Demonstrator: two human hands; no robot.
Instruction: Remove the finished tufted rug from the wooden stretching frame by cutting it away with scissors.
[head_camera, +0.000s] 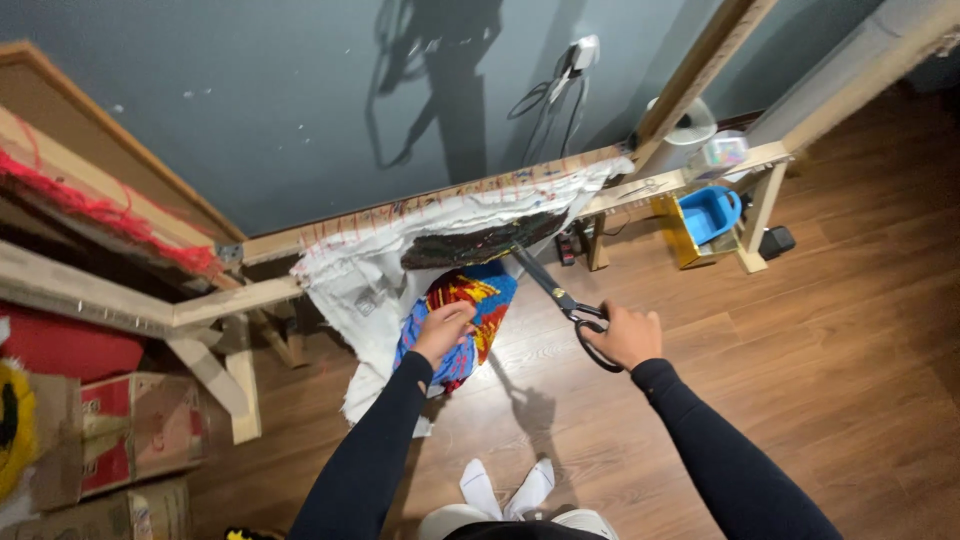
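Note:
A tufted rug piece (470, 305) in blue, red and yellow hangs from white backing cloth (365, 280) stretched on a wooden frame (420, 205). My left hand (443, 330) grips the hanging rug piece from the front. My right hand (625, 335) holds large black scissors (555, 290) by the handles, with the blades pointing up-left to where the rug piece meets the cloth. Both arms wear black sleeves.
The frame's legs (235, 385) stand on a wooden floor. Cardboard boxes (130, 435) sit at the left. A blue container (708, 215) and yellow stand lie under the frame's right end. Cables hang on the grey wall (560, 95). My white-socked feet (505, 490) are below.

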